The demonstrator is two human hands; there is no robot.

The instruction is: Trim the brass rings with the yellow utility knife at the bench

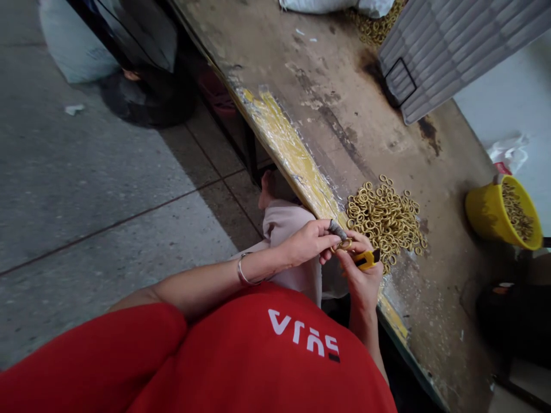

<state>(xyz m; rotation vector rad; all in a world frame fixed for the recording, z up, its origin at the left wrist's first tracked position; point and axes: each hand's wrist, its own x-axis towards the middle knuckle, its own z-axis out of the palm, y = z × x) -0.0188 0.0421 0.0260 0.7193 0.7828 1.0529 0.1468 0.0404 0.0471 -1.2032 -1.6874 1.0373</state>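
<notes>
Worker's left hand [303, 244]: fingertips pinching gold-coloured rings [345, 246] between both hands. Right hand [362, 278]: closed about the yellow cutter [365, 260], thumb against the same rings. Just beyond the grip: loose heap of rings [383, 221], on worktable [340, 103]. Farther right: yellow bucket [482, 212], gold-coloured pieces inside.

Dim light is covering the table [344, 115] | shadow is darkening the floor [107, 172] beside it | clear film [290, 137] along its edge is glinting | surroundings far from it are looking soft, stretched
</notes>
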